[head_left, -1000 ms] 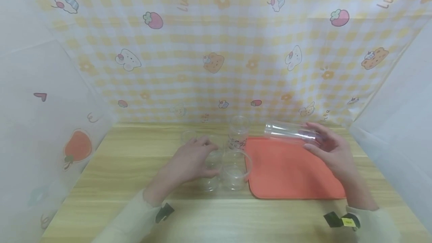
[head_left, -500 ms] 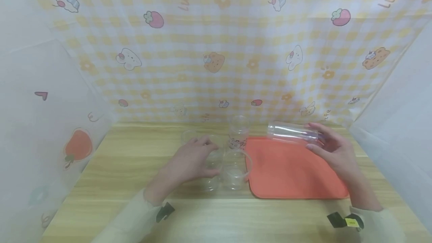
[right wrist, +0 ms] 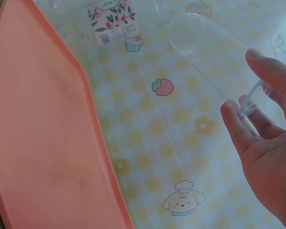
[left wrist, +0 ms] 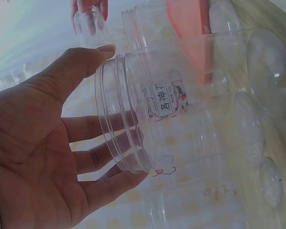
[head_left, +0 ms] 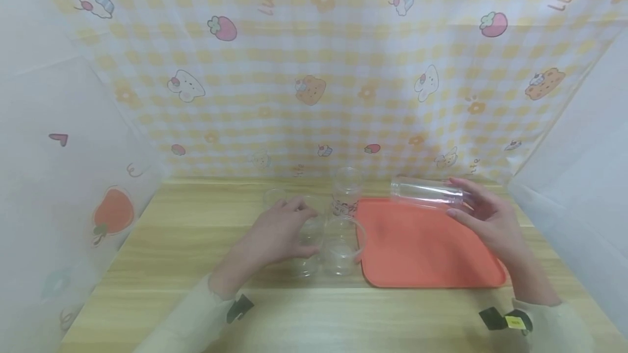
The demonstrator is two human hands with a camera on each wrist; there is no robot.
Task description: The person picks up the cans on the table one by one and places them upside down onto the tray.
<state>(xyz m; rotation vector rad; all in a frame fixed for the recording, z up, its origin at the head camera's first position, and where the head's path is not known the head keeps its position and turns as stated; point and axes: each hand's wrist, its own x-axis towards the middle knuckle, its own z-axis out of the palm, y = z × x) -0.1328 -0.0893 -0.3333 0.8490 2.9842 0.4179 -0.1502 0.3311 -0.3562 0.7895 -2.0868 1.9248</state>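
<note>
In the head view my left hand [head_left: 275, 230] is at a clear plastic jar [left wrist: 126, 90] left of the tray. The left wrist view shows thumb and fingers spread around this jar's ridged, open rim. Right of it stand another clear jar [head_left: 340, 257] with a wide rim and, behind, a clear jar with a printed label [head_left: 345, 206]. My right hand [head_left: 488, 219] holds a tall, slim clear jar [head_left: 424, 192] by one end, thumb on one side and fingers on the other. It lies sideways in the air over the tray's back edge, pointing left.
An orange-red tray [head_left: 432, 249] lies on the wooden table [head_left: 314, 315] at right, its left edge close to the jars. A smaller clear container [head_left: 275, 196] stands at the back left. A checked cloth [head_left: 275, 119] hangs behind, with white sheets at both sides.
My right hand has shifted slightly to the right, carrying the tall slim jar with it. My left hand and the standing jars stay where they were.
</note>
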